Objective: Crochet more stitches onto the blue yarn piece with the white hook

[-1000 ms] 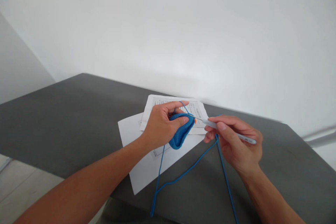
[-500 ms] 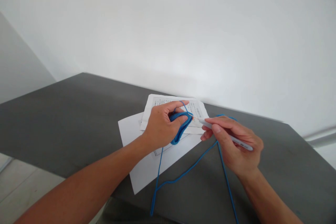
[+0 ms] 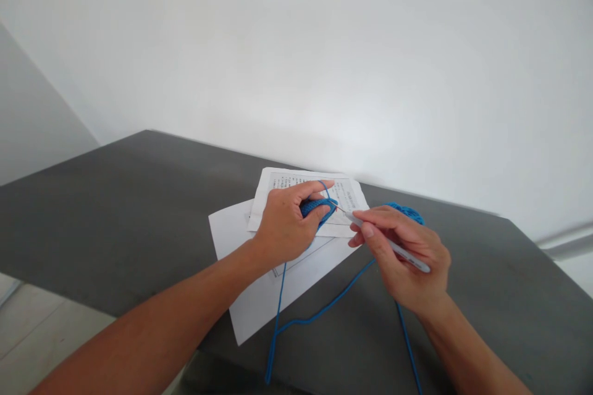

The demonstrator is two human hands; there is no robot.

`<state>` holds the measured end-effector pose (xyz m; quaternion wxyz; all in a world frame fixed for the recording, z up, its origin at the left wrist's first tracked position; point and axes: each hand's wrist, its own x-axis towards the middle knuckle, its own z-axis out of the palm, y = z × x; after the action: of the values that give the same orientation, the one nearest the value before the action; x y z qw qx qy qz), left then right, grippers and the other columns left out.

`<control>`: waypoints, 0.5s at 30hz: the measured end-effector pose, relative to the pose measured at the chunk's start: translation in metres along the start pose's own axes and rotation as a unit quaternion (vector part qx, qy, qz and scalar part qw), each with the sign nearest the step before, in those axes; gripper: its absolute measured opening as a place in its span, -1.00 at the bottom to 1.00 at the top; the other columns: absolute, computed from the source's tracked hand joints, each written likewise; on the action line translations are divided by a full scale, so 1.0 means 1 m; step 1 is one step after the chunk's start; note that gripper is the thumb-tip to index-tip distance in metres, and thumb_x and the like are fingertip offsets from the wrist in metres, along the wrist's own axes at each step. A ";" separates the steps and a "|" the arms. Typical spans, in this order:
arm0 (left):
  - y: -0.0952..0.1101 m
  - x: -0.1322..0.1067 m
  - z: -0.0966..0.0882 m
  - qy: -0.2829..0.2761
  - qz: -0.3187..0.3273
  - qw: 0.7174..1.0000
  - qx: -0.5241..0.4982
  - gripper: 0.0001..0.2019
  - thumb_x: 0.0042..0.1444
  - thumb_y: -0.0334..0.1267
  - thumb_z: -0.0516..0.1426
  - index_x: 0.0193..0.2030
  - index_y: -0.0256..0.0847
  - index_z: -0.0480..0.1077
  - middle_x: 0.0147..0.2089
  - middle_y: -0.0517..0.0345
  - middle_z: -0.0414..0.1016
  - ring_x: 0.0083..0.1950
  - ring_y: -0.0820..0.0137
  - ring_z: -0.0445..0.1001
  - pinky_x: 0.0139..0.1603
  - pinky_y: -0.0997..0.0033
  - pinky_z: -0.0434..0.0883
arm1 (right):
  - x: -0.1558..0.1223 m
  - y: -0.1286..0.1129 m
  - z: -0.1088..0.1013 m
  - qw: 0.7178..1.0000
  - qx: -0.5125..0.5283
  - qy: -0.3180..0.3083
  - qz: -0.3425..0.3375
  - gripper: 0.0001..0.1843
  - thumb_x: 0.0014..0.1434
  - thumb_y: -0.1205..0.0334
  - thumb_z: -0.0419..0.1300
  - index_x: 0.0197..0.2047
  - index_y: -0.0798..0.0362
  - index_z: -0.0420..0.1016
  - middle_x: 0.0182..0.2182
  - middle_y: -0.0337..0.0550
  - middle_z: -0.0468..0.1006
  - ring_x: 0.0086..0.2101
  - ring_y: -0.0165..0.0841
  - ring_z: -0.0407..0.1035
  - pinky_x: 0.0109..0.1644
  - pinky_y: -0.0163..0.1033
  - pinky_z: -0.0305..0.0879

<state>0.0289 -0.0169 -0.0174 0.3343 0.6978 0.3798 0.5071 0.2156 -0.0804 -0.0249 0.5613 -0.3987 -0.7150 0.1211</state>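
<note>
Blue crochet work (image 3: 313, 206) is pinched between the thumb and fingers of my left hand (image 3: 287, 219). A strand of blue yarn (image 3: 279, 305) loops over its raised index finger and hangs down below the wrist. My right hand (image 3: 410, 256) grips a crochet hook (image 3: 407, 255) with a pale grey handle, held like a pen. The hook's thin metal shaft reaches to the upper edge of the blue piece, its tip too small to make out. Part of the crochet work is hidden by my left thumb and palm.
Two printed sheets lie under my hands: a smaller paper (image 3: 264, 197) on top of a larger white sheet (image 3: 250, 315). A bundle of blue yarn (image 3: 407, 212) rests behind my right hand on the dark grey table (image 3: 139, 216). A white wall (image 3: 296, 62) stands behind.
My right hand and the hook have shifted a little left and closer to the crochet work. The blue piece has tilted, so its lower hanging part shows less. More of the yarn bundle is visible.
</note>
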 end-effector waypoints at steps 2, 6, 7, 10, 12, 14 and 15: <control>0.000 -0.001 0.000 -0.002 0.000 1.000 -0.002 -0.74 0.11 -0.34 0.31 -0.04 -0.19 0.67 -0.26 0.15 0.73 -0.20 0.25 0.66 -0.04 0.25 0.54 | 0.000 0.000 0.003 1.000 -0.007 0.001 -0.002 -0.77 0.32 0.41 0.27 -0.03 -0.05 0.65 -0.30 -0.20 0.64 -0.46 -0.41 0.57 -0.43 -0.29 0.51; 0.001 -0.003 0.003 -0.018 0.002 1.000 -0.009 -0.74 0.13 -0.34 0.30 -0.03 -0.18 0.67 -0.26 0.15 0.73 -0.18 0.26 0.66 0.01 0.24 0.53 | 0.000 0.001 0.012 0.999 -0.050 -0.008 -0.015 -0.72 0.32 0.43 0.26 0.03 -0.07 0.63 -0.30 -0.19 0.64 -0.40 -0.39 0.56 -0.35 -0.27 0.51; 0.001 -0.004 0.004 -0.020 0.003 1.000 -0.015 -0.76 0.13 -0.34 0.30 -0.05 -0.17 0.67 -0.26 0.15 0.73 -0.16 0.26 0.67 0.03 0.25 0.53 | 0.000 0.002 0.015 0.997 -0.067 -0.004 -0.024 -0.71 0.32 0.43 0.26 0.03 -0.07 0.63 -0.29 -0.18 0.64 -0.36 -0.37 0.56 -0.31 -0.25 0.53; 0.000 -0.005 0.006 -0.014 -0.008 0.998 -0.054 -0.76 0.12 -0.35 0.30 -0.05 -0.18 0.67 -0.25 0.15 0.73 -0.15 0.28 0.66 0.07 0.27 0.53 | -0.002 0.002 0.024 0.990 -0.119 0.055 -0.060 -0.74 0.31 0.42 0.27 0.01 -0.04 0.64 -0.17 -0.08 0.62 -0.22 -0.31 0.57 -0.21 -0.20 0.58; -0.001 -0.006 0.006 -0.011 -0.022 0.995 -0.096 -0.71 0.12 -0.35 0.30 0.00 -0.22 0.65 -0.25 0.14 0.73 -0.17 0.31 0.65 0.04 0.31 0.53 | -0.004 0.003 0.029 0.986 -0.130 0.092 -0.058 -0.75 0.30 0.41 0.28 0.00 -0.03 0.65 -0.04 -0.01 0.58 -0.13 -0.27 0.57 -0.19 -0.17 0.62; -0.001 -0.006 0.006 -0.015 -0.031 0.990 -0.134 -0.71 0.12 -0.35 0.30 0.01 -0.26 0.64 -0.24 0.13 0.72 -0.15 0.33 0.64 0.02 0.35 0.53 | -0.007 0.004 0.031 0.989 -0.110 0.095 -0.037 -0.71 0.30 0.40 0.28 0.05 -0.04 0.64 0.02 -0.01 0.58 -0.12 -0.26 0.58 -0.21 -0.17 0.65; -0.001 -0.005 0.006 -0.018 -0.036 0.988 -0.151 -0.71 0.12 -0.35 0.30 0.00 -0.26 0.64 -0.25 0.13 0.71 -0.15 0.34 0.64 0.00 0.37 0.52 | -0.008 0.005 0.032 0.991 -0.094 0.090 -0.028 -0.68 0.31 0.41 0.28 0.08 -0.06 0.63 0.02 -0.03 0.60 -0.13 -0.26 0.59 -0.21 -0.16 0.66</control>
<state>0.0339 -0.0219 -0.0220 0.4610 0.6341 0.3176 0.5333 0.1892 -0.0743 -0.0447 0.5865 -0.4392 -0.6805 0.0012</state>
